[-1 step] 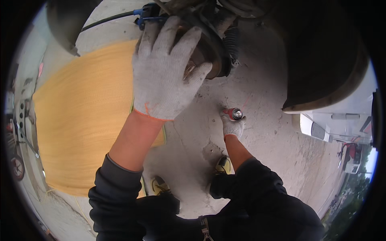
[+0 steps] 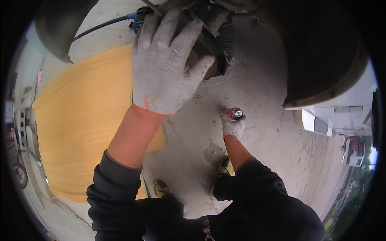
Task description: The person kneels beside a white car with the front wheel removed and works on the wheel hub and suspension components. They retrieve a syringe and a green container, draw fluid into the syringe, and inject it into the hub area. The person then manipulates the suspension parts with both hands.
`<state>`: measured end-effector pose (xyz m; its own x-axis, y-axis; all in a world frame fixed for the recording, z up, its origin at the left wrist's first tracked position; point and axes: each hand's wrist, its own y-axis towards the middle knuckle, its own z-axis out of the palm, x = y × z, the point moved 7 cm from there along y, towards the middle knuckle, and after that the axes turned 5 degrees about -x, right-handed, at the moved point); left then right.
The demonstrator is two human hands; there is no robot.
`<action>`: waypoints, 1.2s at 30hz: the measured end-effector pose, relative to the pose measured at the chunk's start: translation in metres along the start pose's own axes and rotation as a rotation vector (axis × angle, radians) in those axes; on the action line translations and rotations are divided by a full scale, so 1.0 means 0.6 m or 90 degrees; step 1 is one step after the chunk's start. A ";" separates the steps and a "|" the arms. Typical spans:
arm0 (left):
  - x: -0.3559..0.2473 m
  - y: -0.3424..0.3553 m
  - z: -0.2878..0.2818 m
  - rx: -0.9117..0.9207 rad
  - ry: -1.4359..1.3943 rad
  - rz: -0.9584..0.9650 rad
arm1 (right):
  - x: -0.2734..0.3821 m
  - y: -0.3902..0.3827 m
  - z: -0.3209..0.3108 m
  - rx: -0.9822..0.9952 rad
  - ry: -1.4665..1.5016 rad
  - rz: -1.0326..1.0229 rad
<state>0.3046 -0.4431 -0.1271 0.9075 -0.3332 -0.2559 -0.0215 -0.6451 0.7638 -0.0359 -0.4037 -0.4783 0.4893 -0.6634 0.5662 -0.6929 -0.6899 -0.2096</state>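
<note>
**A:** What are the hands holding?

**B:** The left hand (image 2: 167, 68), in a white knit glove, lies flat with its fingers spread over the dark round hub part (image 2: 209, 48) overhead. It presses on the part rather than clasping it. The right hand (image 2: 233, 126) is down low, closed around a small red can (image 2: 234, 113) with a silver top. It could be a spray can, but it is too small to be sure.

**A:** Anything different from the frame before?

**B:** Nothing I can make out. Both hands sit where they were, so the work looks paused mid-hold.

**A:** And around them?

**B:** A cable with a blue connector (image 2: 136, 16) runs in just left of the hub. Below is a concrete floor (image 2: 261, 132) with a yellow mat (image 2: 84, 128) on the left, and a dark wheel arch (image 2: 321, 60) curves on the right.
</note>
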 end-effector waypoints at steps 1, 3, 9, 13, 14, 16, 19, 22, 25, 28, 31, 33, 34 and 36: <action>-0.012 0.019 0.025 -0.022 0.014 0.045 | -0.014 0.006 0.015 -0.011 0.029 -0.003; -0.040 0.042 0.065 -0.086 0.042 0.149 | -0.043 0.018 0.032 -0.034 0.065 -0.019; -0.040 0.065 0.141 0.076 0.120 0.100 | -0.037 0.037 0.024 -0.090 0.139 -0.123; -0.048 0.060 0.143 -0.019 0.118 0.180 | -0.029 0.066 0.030 -0.005 0.217 -0.020; -0.048 0.062 0.146 -0.008 0.121 0.181 | -0.020 0.073 0.028 0.004 0.235 -0.011; -0.049 0.064 0.149 0.020 0.116 0.173 | 0.009 0.080 0.010 -0.002 0.317 -0.050; -0.048 0.067 0.149 0.039 0.078 0.163 | 0.085 0.099 -0.020 0.029 0.393 -0.148; -0.044 0.062 0.145 -0.005 0.058 0.166 | 0.211 0.111 -0.049 0.000 0.497 -0.276; -0.041 0.055 0.146 -0.031 0.066 0.175 | 0.354 0.139 -0.063 0.003 0.497 -0.389; -0.044 0.055 0.144 -0.055 0.085 0.190 | 0.454 0.130 -0.101 -0.115 0.354 -0.601; -0.043 0.060 0.139 -0.053 0.089 0.172 | 0.521 0.120 -0.105 -0.148 0.285 -0.725; -0.040 0.058 0.133 -0.075 0.088 0.128 | 0.553 0.131 -0.098 -0.107 0.295 -0.757; -0.033 0.055 0.137 -0.042 0.107 0.078 | 0.559 0.136 -0.097 -0.118 0.299 -0.778; -0.029 0.047 0.154 0.054 0.117 0.051 | 0.572 0.145 -0.089 -0.125 0.307 -0.811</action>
<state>0.2498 -0.5191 -0.1557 0.9625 -0.2597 -0.0786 -0.1243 -0.6795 0.7231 0.0435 -0.6761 -0.2595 0.6344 0.5838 0.5067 0.0092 -0.6612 0.7502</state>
